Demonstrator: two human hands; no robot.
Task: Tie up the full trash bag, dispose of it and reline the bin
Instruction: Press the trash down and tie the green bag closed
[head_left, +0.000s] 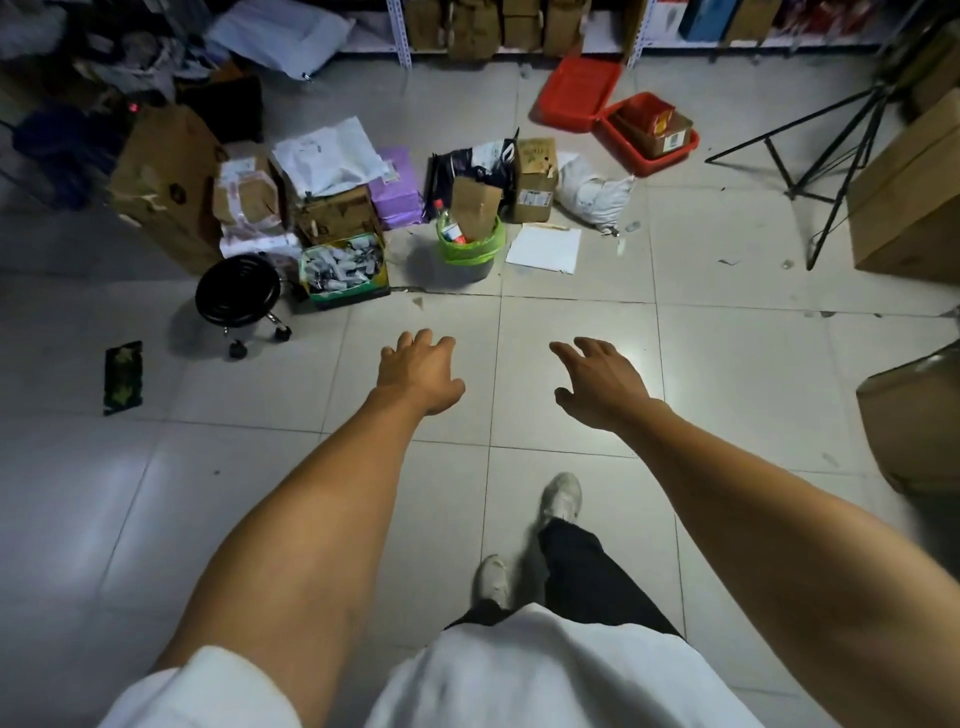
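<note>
A small grey bin (467, 267) stands on the tiled floor ahead of me, lined with a light green trash bag (478, 248) folded over its rim. A piece of brown cardboard (474, 207) and a bottle with a red label (451, 228) stick up out of the bag. My left hand (418, 371) and my right hand (597, 382) reach forward over the floor, well short of the bin. Both have relaxed, spread fingers and hold nothing.
Cardboard boxes (332, 213) and parcels crowd the floor behind and left of the bin. A black rolling stool (238, 293) stands at the left, white paper (544, 248) lies right of the bin, red crates (647, 132) farther back, a tripod (831, 156) and a large box (914, 192) at right.
</note>
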